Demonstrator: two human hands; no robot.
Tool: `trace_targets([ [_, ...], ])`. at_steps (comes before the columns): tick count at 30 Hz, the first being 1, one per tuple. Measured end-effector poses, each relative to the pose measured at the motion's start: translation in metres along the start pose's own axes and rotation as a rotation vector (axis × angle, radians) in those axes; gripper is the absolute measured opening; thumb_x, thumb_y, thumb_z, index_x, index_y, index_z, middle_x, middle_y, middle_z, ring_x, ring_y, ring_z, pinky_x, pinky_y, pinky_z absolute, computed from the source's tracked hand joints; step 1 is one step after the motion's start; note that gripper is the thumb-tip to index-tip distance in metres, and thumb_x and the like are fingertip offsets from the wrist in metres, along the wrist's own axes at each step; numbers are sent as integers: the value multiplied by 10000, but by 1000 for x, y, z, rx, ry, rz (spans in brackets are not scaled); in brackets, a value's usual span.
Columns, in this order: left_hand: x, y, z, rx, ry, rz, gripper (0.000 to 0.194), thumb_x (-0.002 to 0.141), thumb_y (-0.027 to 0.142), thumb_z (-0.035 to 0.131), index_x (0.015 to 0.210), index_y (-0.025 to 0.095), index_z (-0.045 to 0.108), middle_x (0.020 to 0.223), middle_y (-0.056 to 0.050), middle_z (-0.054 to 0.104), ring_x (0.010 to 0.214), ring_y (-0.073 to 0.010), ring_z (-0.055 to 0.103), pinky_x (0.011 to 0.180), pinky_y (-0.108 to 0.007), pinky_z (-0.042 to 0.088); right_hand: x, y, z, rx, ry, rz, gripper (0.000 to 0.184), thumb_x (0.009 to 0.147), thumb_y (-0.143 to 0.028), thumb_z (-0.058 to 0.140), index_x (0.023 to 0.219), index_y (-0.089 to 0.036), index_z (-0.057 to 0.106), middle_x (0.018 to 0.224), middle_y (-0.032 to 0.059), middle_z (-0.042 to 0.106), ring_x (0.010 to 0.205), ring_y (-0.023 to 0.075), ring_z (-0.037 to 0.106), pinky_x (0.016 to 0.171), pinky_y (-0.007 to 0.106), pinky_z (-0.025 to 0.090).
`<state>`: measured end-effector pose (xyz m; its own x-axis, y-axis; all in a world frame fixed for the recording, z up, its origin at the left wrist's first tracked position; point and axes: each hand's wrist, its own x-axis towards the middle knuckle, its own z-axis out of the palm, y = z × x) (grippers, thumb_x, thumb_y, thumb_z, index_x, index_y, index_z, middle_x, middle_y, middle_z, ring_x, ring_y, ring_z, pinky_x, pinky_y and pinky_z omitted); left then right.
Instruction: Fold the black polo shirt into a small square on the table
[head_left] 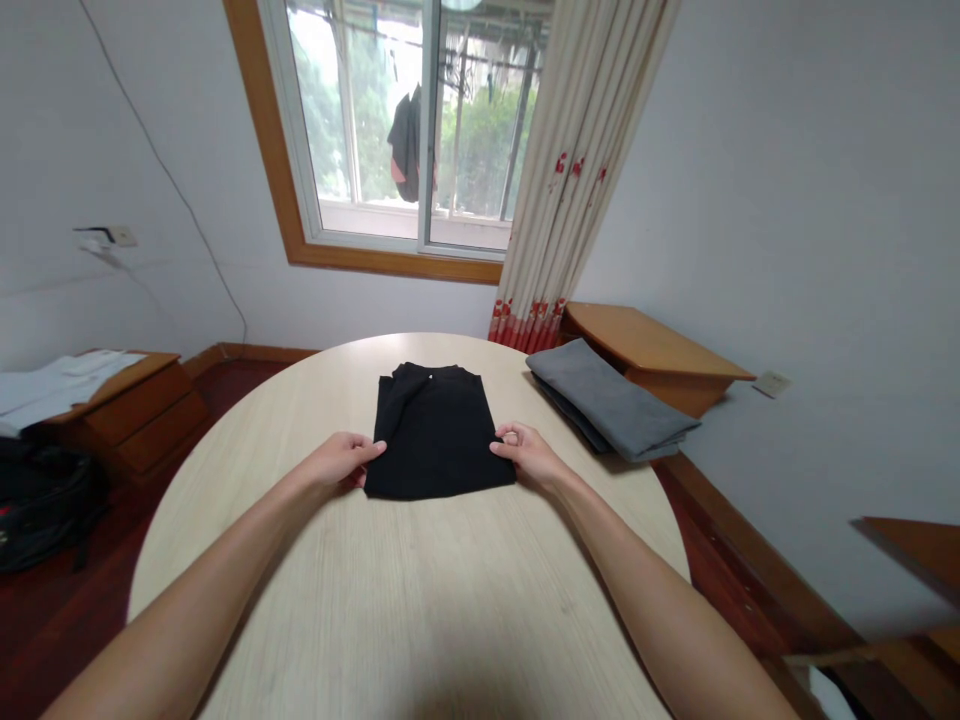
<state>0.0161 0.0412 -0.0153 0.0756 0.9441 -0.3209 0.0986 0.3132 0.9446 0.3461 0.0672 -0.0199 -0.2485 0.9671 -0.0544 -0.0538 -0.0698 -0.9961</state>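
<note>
A black garment [437,432], folded into a neat rectangle, lies flat on the round pale wooden table [390,600]. My left hand [341,460] rests at the garment's left edge with its fingers curled and pinching the cloth. At the right edge, my right hand [527,452] pinches the cloth in the same way. Both forearms stretch across the table from the near side.
A folded grey cloth [609,400] lies at the table's right rim, next to a low wooden cabinet [652,355]. A wooden drawer unit [127,400] with white cloth on it stands at the left, a dark bag [37,500] beside it. A window and a curtain are behind.
</note>
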Motion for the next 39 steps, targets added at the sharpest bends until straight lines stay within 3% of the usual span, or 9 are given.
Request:
trace_targets([
  [5, -7, -1, -7, 132, -148, -23, 469, 618, 547, 817, 562, 194, 514, 415, -9, 564, 392, -116, 498, 442, -227, 308, -8, -8, -6, -63, -32, -79, 525, 532, -478, 904, 712, -207, 492, 531, -82, 538, 469, 85, 482, 478, 215, 347],
  [14, -27, 9, -11, 340, -232, -70, 498, 567, 526, 855, 574, 202, 477, 394, 36, 515, 409, -123, 489, 468, -233, 327, -16, -6, -24, -337, -200, 130, 469, 561, -409, 897, 656, -201, 488, 458, -120, 455, 373, 49, 426, 386, 178, 336],
  [16, -31, 12, -14, 431, -360, -75, 478, 589, 534, 849, 558, 191, 518, 408, 12, 552, 408, -127, 497, 456, -231, 306, -24, -14, -28, -319, -315, 195, 504, 551, -407, 916, 663, -201, 469, 464, -118, 481, 383, 65, 496, 397, 173, 375],
  [20, -45, 24, -23, 588, -900, -134, 398, 651, 562, 828, 597, 194, 687, 627, -81, 734, 564, -189, 643, 524, -262, 421, -44, -38, -39, -317, -838, 500, 517, 594, -454, 919, 806, -178, 536, 694, 19, 717, 628, 171, 717, 545, 222, 528],
  [22, -49, 29, -27, 616, -961, -180, 434, 693, 629, 777, 624, 204, 728, 704, -102, 762, 633, -208, 679, 560, -271, 460, -47, -44, -41, -304, -915, 555, 525, 649, -490, 887, 903, -173, 555, 847, 81, 756, 746, 203, 748, 600, 242, 551],
  [26, -36, 26, -27, 556, -474, -155, 641, 714, 779, 648, 546, 162, 677, 557, -114, 681, 510, -184, 615, 486, -254, 403, -31, -25, -33, -288, -458, 296, 529, 700, -534, 837, 995, -182, 572, 697, 1, 679, 609, 148, 686, 507, 201, 486],
  [30, -4, 8, -18, 445, 46, 102, 577, 660, 721, 735, 610, 151, 659, 520, -51, 608, 449, -150, 515, 466, -263, 353, -3, 2, -16, -320, 28, -27, 470, 745, -529, 770, 1030, -196, 602, 664, -49, 561, 512, 108, 544, 435, 207, 391],
  [35, 29, -3, -8, 361, 228, 320, 483, 663, 591, 792, 804, 135, 720, 704, -65, 690, 631, -188, 603, 546, -257, 396, 17, 12, -4, -524, 135, -262, 562, 792, -431, 704, 1291, -195, 605, 1015, 55, 649, 715, 139, 560, 685, 295, 495],
  [39, 44, 8, 2, 179, 215, 222, 431, 623, 526, 838, 700, 139, 664, 577, -24, 623, 530, -162, 555, 500, -257, 371, 28, 16, 1, -565, 111, -281, 647, 783, -291, 661, 1414, -220, 536, 1136, 68, 658, 742, 147, 555, 792, 332, 497],
])
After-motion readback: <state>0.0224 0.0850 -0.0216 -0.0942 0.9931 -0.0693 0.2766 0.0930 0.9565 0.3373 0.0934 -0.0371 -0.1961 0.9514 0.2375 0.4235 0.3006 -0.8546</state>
